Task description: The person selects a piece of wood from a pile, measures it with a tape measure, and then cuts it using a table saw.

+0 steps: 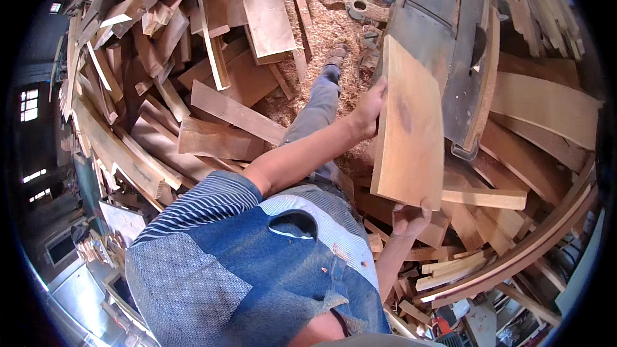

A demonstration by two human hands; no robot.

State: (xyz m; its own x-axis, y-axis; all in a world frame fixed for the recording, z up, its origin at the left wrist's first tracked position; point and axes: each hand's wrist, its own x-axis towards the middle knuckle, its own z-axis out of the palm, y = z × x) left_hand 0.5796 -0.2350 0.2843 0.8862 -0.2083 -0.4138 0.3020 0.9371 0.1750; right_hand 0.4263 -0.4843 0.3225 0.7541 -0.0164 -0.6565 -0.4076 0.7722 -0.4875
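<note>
A pale wooden board point(411, 128) with a dark knot in its face is held in both hands. My left hand point(370, 109) grips its left edge, the fingers partly hidden by the board. At the near end, my right hand point(411, 220) is closed on the bottom edge, thumb showing on the face. The board's far end overlaps the grey metal table of a woodworking machine point(424, 22). From this view I cannot tell whether it touches that table.
Stacked boards and offcuts point(225, 83) crowd the left. More curved planks point(546, 109) lie right of the machine. Wood shavings point(321, 0) cover the floor around my foot point(337, 54). A metal bracket point(360, 8) juts from the machine's left side.
</note>
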